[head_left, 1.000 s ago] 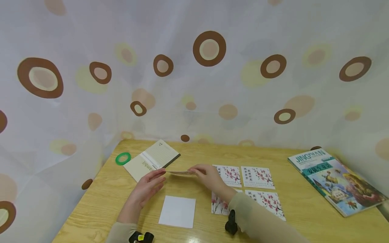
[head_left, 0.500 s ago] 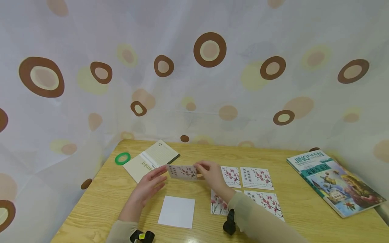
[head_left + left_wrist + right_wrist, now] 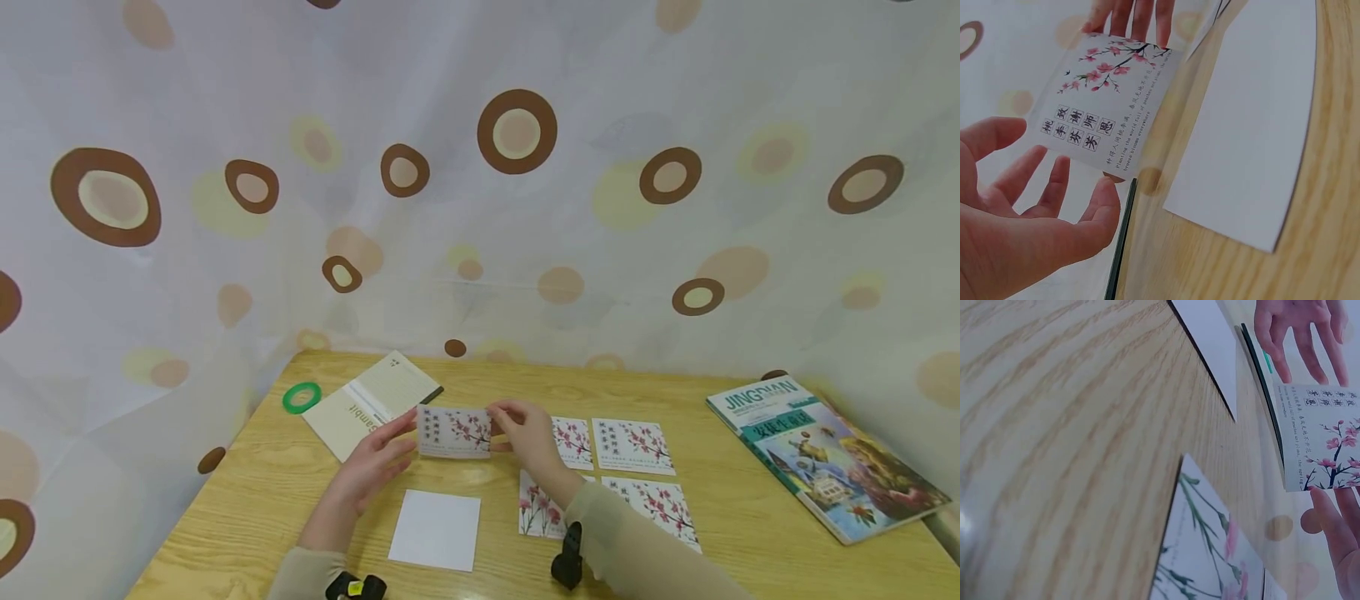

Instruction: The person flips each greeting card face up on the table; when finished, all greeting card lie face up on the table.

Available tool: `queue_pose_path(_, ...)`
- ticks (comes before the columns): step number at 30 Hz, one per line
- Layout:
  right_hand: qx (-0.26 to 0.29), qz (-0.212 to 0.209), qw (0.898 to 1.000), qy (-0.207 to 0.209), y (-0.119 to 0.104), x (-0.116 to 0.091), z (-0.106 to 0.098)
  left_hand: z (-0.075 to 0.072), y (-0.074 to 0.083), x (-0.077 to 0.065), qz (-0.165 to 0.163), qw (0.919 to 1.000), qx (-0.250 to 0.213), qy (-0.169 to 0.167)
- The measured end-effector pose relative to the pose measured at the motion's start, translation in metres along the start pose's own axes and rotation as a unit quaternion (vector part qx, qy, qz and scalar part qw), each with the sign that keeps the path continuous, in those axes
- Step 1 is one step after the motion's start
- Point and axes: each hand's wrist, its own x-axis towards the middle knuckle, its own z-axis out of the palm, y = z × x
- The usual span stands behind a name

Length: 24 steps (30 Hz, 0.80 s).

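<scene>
A card [image 3: 453,433] printed with pink blossoms and Chinese characters is held up off the table, its printed face towards the head camera. My right hand [image 3: 532,437] pinches it by the right edge, near the upper corner. At the opposite edge is my left hand [image 3: 365,471], fingers spread and fairly straight; in the left wrist view its fingertips lie at or very near the edge of the card [image 3: 1110,94]. Below the raised card, a blank white square [image 3: 435,530] lies flat. Several flower-printed cards [image 3: 633,446] lie to the right, partly covered by my right forearm.
A cream notebook [image 3: 367,400] lies at the back left beside a green tape roll [image 3: 302,397]. On the right, a colourful magazine [image 3: 828,458] reaches the edge of the wooden table [image 3: 247,500]. A patterned curtain [image 3: 450,208] hangs behind.
The raised card has turned from almost edge-on to showing its printed face. My right hand has shifted slightly to the right with it, while my left hand stays nearly in place.
</scene>
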Motion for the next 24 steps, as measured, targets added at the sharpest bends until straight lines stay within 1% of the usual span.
queue_pose_path(3,0.010,0.009,1.000,0.002,0.002,0.000,-0.001,0.001,0.000,0.000,-0.002,1.0000,0.006,-0.007)
queue_pose_path(8,0.021,0.023,0.999,0.006,0.005,0.000,-0.003,0.003,0.001,0.000,-0.007,0.9998,0.001,-0.020)
queue_pose_path(12,0.022,0.019,1.000,0.007,0.006,0.000,-0.006,0.006,0.002,0.001,-0.007,0.9995,0.001,-0.029)
queue_pose_path(19,0.018,0.010,1.000,0.013,0.010,0.000,-0.011,0.011,-0.001,0.006,-0.011,0.9996,-0.009,-0.023)
queue_pose_path(24,0.002,0.003,1.000,0.017,0.011,0.000,-0.014,0.017,-0.005,0.011,-0.011,0.9997,-0.011,-0.016)
